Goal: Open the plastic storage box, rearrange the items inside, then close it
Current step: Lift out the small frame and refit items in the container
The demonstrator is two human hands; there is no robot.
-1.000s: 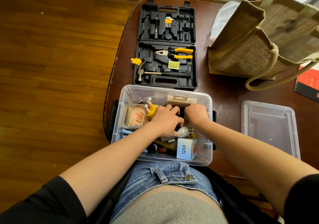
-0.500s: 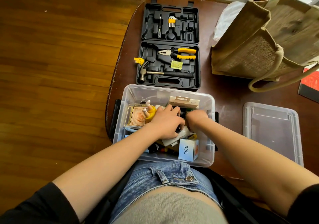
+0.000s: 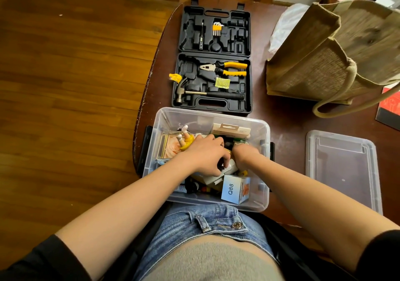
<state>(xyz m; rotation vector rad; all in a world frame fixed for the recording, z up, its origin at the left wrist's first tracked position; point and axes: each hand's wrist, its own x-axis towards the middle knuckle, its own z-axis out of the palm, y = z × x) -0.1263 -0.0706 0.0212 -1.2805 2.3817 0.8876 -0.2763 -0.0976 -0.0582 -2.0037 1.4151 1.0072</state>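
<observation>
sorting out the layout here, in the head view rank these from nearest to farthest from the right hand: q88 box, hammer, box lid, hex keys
From the right hand:
1. Q88 box, inside the storage box, just toward the person.
2. Hammer, in the tool case's near half.
3. Box lid, off to the right.
4. Hex keys, in the case's far half.

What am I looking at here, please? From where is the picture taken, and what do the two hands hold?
No machine is here. A person wears a camera on the head, so you look down along both arms. The left hand and right hand reach into an open clear storage box full of small items; what their curled fingers grip is hidden. The box's lid lies to the right on the brown table. Behind the box lies an open black tool case with a hammer and pliers. A woven bag stands at the far right.
</observation>
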